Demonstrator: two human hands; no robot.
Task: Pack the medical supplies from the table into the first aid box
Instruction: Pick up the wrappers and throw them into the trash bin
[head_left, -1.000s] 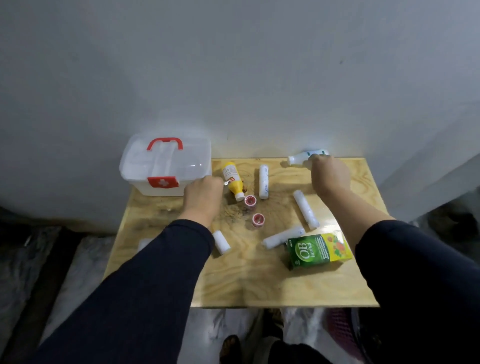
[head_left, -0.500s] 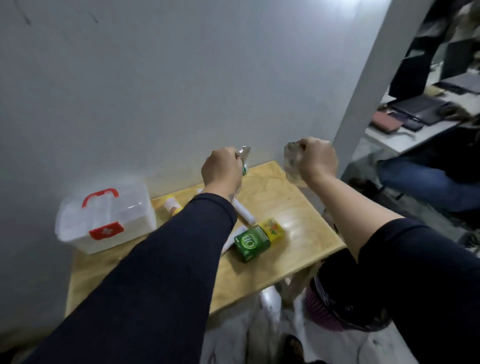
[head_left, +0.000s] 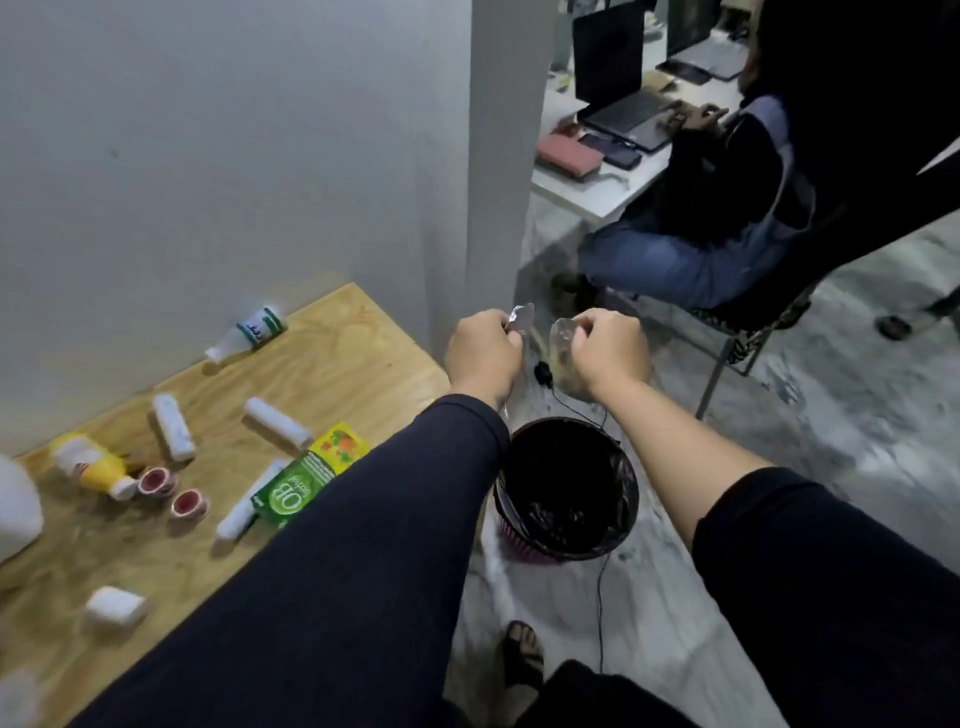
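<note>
Swung right off the table (head_left: 332, 364) to above a bin (head_left: 566, 488): left hand (head_left: 483, 353) pinching foil (head_left: 521, 317), right hand (head_left: 608, 353) gripping clear wrapper (head_left: 563, 338); green box (head_left: 306, 475) marked "OB" beside table edge.

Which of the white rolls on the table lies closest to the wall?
The roll beside the yellow bottle; the other rolls lie nearer the table's front edge.
</note>
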